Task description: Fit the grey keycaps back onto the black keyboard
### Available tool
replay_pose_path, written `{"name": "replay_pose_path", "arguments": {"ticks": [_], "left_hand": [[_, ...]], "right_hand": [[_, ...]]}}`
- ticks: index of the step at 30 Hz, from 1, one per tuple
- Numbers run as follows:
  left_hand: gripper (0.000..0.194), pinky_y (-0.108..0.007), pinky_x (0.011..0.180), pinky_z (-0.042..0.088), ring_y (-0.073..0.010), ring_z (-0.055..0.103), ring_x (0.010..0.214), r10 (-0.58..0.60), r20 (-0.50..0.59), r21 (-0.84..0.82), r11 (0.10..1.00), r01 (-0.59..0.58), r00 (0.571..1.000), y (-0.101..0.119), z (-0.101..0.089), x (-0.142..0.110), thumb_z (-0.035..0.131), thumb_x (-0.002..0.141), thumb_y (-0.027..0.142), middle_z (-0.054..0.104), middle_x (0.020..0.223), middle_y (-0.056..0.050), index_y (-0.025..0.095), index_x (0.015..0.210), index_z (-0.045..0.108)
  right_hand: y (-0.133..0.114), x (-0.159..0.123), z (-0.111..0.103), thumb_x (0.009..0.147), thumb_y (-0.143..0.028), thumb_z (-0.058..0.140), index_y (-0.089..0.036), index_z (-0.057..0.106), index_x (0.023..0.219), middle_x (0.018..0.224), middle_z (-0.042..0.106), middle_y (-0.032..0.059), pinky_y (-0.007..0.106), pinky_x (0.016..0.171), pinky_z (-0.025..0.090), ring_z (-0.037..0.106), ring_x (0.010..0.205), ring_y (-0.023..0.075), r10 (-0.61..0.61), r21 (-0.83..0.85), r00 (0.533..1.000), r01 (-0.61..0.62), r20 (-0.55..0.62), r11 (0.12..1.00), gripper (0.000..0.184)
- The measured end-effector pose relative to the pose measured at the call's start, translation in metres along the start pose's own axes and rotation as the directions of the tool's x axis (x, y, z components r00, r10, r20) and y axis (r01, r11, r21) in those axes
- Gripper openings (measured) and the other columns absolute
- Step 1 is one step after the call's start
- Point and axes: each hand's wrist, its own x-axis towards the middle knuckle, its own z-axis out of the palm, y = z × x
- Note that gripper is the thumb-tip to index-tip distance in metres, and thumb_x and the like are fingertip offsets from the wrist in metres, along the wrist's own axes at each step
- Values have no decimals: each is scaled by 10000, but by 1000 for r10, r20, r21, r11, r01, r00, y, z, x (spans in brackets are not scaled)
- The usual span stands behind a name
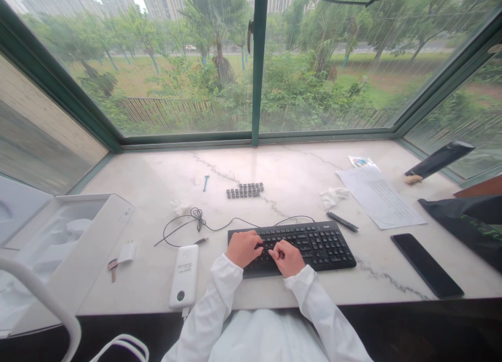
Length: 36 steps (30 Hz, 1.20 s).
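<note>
A black keyboard [314, 244] lies on the white marble sill in front of me. My left hand [243, 248] rests on its left end with the fingers curled down onto the keys. My right hand [288, 257] sits just right of it, fingers bent and pinched together over the middle keys; what they grip, if anything, is too small to see. Several loose dark keycaps [245, 190] are laid out in rows behind the keyboard. A small blue tool [205, 182] lies left of them.
A white power bank [184, 274] and coiled cable [196, 222] lie left of the keyboard, an open white box [74, 247] farther left. To the right are a pen [342, 222], crumpled tissue [333, 196], papers [378, 197], a black phone [426, 265] and a dark bag [470, 221].
</note>
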Motion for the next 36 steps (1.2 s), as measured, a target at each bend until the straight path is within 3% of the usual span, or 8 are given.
{"name": "replay_pose_path", "arguments": {"ticks": [16,36], "left_hand": [[187,-311,721,435,-209,611,814,-27,94,99,995,18,995,16,-7,9,560,747,290,646,867,-69,203,863,678],[171,-304,698,432,-217,612,799,0,89,99,995,-9,996,12,-4,12,573,723,297,649,823,-71,199,809,684]], "right_hand": [[-1,1,1,730,-258,562,-199,387,519,569,445,-50,205,499,305,395,469,64,12,6,1000,-12,-2,1000,281],[1,2,-1,738,-246,564,-193,389,532,590,449,-46,209,514,314,404,478,65,42,26,999,-43,28,999,276]]}}
